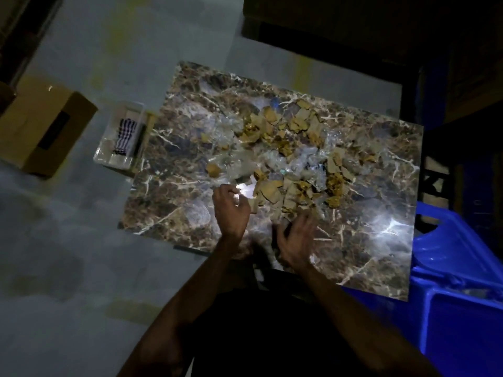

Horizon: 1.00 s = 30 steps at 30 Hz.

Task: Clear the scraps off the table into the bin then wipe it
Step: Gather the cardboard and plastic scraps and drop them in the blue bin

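- Nearest the camera: two bare forearms reaching out over the near edge of the counter [367, 262], a dark marble-patterned slab.
- Left hand [231, 206] at the near-left fringe of the scrap pile; fingers curled over the edge of a clear plastic piece and a tan scrap. Glare there, so I cannot tell whether it actually has hold of anything.
- Right hand [295, 240] just right of the left, near the counter's front edge; fingers spread and loose, blurred, holding nothing that shows.
- Scraps [288, 148]: torn tan cardboard bits mixed with crumpled clear plastic, spread across the middle and far half of the counter. Pile looks largely untouched.
- Blue bin [460, 300] stands against the counter's right near corner, lower than the top. Its inside is too dark to tell whether anything has landed there.
- Off the counter's left edge, on the floor: a clear tray [109, 156] with a striped cloth [123, 136] in it, likely the wiping cloth. Further left, a cardboard box [40, 126].
- Judgement: early stage. Clearing barely begun; nearly all scraps left to move, wiping not yet started.
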{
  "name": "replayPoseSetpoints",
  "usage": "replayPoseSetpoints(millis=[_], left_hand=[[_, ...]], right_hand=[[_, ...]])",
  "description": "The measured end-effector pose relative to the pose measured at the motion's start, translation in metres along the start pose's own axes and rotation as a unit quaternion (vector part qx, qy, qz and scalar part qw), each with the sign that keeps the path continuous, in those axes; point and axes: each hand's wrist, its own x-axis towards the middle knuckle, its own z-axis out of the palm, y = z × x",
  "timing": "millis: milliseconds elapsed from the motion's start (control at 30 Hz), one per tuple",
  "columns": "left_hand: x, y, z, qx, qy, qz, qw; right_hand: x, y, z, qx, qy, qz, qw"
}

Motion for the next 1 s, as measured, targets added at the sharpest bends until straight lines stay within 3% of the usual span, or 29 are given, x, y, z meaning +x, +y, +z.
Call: replayPoseSetpoints(millis=[100, 167, 233, 300, 367, 467, 567, 667, 767, 867, 933, 1000], left_hand=[[0.022, -0.014, -0.015, 0.06, 0.046, 0.044, 0.996], [0.032, -0.024, -0.018, 0.083, 0.055, 0.009, 0.995], [0.039, -0.035, -0.014, 0.068, 0.003, -0.044, 0.997], [0.042, -0.046, -0.008, 0.057, -0.095, -0.079, 0.991], [0.041, -0.054, -0.002, 0.077, -0.161, -0.038, 0.983], [0.037, -0.059, -0.001, 0.013, -0.214, 0.037, 0.976], [0.044, -0.055, -0.008, -0.08, -0.115, 0.026, 0.99], [0.07, -0.046, -0.016, -0.105, -0.035, 0.01, 0.994], [0.102, -0.044, -0.014, -0.043, -0.072, 0.005, 0.996], [0.111, -0.046, 0.003, 0.022, -0.178, -0.026, 0.983], [0.105, -0.048, 0.011, 0.013, -0.24, 0.018, 0.97], [0.101, -0.045, 0.011, -0.054, -0.224, 0.058, 0.971]], right_hand=[[-0.002, -0.04, 0.004, -0.017, 0.007, -0.099, 0.995], [0.0, -0.057, 0.003, 0.0, 0.01, -0.147, 0.989], [0.002, -0.066, 0.003, 0.015, 0.007, -0.177, 0.984], [0.006, -0.07, 0.006, 0.026, -0.01, -0.193, 0.981], [0.009, -0.069, 0.009, 0.029, -0.005, -0.207, 0.978], [0.015, -0.079, 0.011, 0.037, 0.021, -0.212, 0.976], [0.025, -0.093, 0.013, 0.046, 0.008, -0.205, 0.978], [0.037, -0.095, 0.018, 0.024, -0.01, -0.178, 0.984], [0.042, -0.097, 0.018, 0.026, -0.023, -0.168, 0.985], [0.042, -0.1, 0.016, 0.043, -0.022, -0.172, 0.984], [0.041, -0.097, 0.014, 0.055, -0.006, -0.174, 0.983], [0.04, -0.095, 0.012, 0.077, 0.026, -0.161, 0.984]])
